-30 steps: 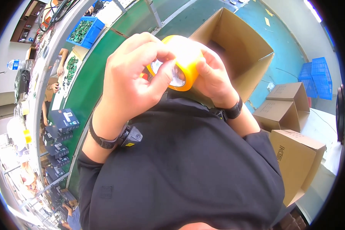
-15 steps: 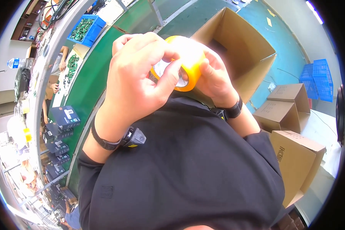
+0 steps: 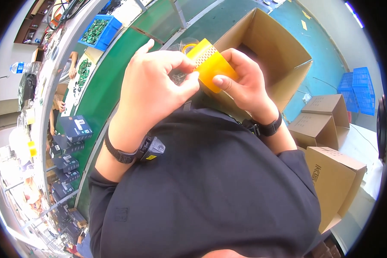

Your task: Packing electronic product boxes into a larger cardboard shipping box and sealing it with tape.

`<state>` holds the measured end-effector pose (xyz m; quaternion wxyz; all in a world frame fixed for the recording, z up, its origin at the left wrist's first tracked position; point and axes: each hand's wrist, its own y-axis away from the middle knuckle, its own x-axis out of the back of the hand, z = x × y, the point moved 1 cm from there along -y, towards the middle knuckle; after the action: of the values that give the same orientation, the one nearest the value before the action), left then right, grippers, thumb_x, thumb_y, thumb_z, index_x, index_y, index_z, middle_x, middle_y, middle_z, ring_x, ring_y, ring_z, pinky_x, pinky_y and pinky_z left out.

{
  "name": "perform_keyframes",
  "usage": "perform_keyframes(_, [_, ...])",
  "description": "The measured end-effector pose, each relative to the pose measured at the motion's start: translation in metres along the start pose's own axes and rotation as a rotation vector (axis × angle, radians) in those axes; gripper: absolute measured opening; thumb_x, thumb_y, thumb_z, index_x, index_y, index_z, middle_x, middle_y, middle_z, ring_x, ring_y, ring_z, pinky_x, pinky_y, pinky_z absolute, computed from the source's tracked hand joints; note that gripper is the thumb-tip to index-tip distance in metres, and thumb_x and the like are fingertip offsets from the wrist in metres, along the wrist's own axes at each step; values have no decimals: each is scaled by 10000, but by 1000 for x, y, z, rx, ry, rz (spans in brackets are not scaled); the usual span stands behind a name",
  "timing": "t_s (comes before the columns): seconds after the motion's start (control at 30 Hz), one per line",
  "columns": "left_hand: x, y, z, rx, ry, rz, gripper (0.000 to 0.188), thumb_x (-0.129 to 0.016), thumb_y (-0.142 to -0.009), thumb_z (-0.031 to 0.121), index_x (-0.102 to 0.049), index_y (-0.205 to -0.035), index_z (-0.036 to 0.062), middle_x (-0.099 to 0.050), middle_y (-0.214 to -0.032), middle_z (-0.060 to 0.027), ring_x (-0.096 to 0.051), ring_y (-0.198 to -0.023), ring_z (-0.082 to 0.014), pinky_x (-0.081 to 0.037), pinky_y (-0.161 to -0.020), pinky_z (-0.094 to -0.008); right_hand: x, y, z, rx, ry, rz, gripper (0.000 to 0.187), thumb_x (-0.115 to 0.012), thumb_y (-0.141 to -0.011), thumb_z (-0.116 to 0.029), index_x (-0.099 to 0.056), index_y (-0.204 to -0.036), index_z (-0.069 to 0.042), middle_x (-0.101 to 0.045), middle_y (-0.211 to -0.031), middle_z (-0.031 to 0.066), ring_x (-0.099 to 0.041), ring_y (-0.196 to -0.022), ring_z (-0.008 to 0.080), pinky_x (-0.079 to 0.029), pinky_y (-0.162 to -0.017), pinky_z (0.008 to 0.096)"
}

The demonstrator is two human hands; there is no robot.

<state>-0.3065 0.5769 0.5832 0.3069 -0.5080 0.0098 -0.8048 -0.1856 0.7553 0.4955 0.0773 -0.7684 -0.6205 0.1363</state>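
Counts: you hold one yellow tape roll (image 3: 210,66); one open cardboard box (image 3: 284,56) lies beyond it, three closed cartons (image 3: 331,189) stand at your right, one blue crate (image 3: 99,30) sits on the green bench (image 3: 107,86).
Tape roll: held up before your chest, over the near edge of the open box; tilted, its hole facing up and left.
Left hand (image 3: 152,90): curled, thumb and forefinger pinching at the roll's rim.
Right hand (image 3: 245,84): wrapped round the roll, thumb across its face.
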Motion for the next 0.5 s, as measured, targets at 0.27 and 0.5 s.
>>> perform_keyframes(0.27, [-4, 6, -17, 34, 114, -72, 100, -758, -855, 116, -825, -881, 46, -762, -691, -45, -727, -666, -182, -405, -1190, -557, -1, 4, 4, -52, 19, -22, 359, -803, -972, -200, -631, -1198, 19, -679, -1050, 20, -603, -977, 67, -507, -873, 250])
perform_keyframes(0.5, [-13, 13, -26, 106, 187, -49, 140, -790, -815, 146, -809, -869, 18, -774, -786, -127, -738, -703, -273, -526, -1070, -482, -1, 2, 10, -70, 114, -28, 346, -794, -977, -187, -626, -1200, 18, -677, -1042, 23, -618, -961, 74, -520, -862, 252])
